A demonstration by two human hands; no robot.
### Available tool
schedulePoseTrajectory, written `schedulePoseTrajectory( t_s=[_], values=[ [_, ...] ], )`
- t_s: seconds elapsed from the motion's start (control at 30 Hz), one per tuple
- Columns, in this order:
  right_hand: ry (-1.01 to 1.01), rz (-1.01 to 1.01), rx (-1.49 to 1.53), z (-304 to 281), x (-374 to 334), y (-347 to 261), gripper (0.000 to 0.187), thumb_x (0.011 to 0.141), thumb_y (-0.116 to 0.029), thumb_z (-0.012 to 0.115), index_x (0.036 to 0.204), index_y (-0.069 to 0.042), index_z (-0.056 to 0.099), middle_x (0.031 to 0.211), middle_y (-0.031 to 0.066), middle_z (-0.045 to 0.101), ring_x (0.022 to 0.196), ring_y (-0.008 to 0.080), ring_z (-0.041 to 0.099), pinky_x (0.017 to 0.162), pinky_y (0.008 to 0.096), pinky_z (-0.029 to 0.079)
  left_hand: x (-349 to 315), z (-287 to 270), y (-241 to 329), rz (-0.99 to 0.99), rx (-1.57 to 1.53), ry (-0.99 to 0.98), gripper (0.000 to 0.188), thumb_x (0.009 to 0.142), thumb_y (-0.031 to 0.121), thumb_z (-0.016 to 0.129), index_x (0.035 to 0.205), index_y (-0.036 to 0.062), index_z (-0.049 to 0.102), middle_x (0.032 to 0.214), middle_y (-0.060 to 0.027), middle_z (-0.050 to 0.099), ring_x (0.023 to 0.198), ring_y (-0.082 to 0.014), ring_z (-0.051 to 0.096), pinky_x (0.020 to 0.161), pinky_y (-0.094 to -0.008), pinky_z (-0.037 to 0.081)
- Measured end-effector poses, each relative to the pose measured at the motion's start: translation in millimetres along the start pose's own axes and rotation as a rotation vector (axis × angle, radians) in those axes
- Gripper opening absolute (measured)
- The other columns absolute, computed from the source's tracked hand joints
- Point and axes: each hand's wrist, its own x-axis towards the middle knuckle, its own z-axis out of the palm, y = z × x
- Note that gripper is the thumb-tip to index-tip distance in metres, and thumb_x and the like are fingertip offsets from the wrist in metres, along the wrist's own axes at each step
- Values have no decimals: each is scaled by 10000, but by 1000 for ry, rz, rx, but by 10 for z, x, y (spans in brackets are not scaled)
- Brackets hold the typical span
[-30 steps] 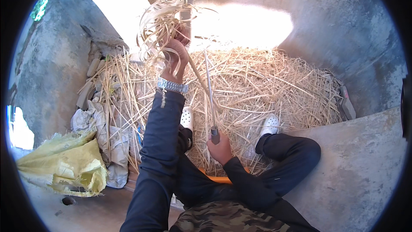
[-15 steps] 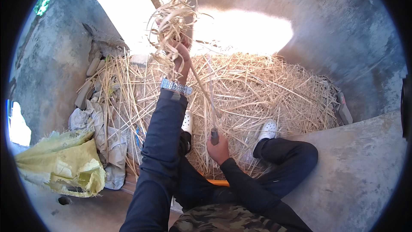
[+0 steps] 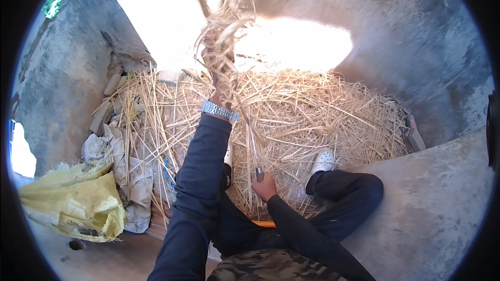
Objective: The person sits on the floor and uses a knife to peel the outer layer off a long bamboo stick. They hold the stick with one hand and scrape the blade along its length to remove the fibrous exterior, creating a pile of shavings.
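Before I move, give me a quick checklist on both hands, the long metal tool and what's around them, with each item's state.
1. Right hand gripping the long metal tool by its dark handle: ok.
2. Left hand closed on the curled strips: ok, though the strips hide most fingers.
3. Tool's far end clear of the left hand: cannot tell; it blurs against the straw.
4. Yellow sack away from both hands: ok, off to the left.
5. Footing free of loose material: not ok; straw lies around the white shoes.
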Motion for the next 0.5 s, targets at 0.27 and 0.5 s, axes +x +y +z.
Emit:
schedulePoseTrajectory(
  t_s=[0.27, 0.5],
  values=[
    [18, -169, 268, -605, -98, -680, 152, 747, -129, 602, 775, 9, 545, 660, 153, 572, 595, 258, 575, 586, 359, 449, -38, 499, 421, -22, 22, 176, 215, 917, 206, 407, 730, 121, 469, 568, 43, 358, 437, -68, 308, 383, -214, 228],
    [-70, 226, 142, 272, 196, 580, 181, 741, -128, 595, 847, 19, 581, 699, 126, 607, 614, 232, 597, 583, 355, 465, 46, 443, 444, -19, 41, 203, 270, 908, 225, 383, 653, 137, 390, 519, 57, 242, 410, -69, 216, 374, -236, 160]
  ],
)
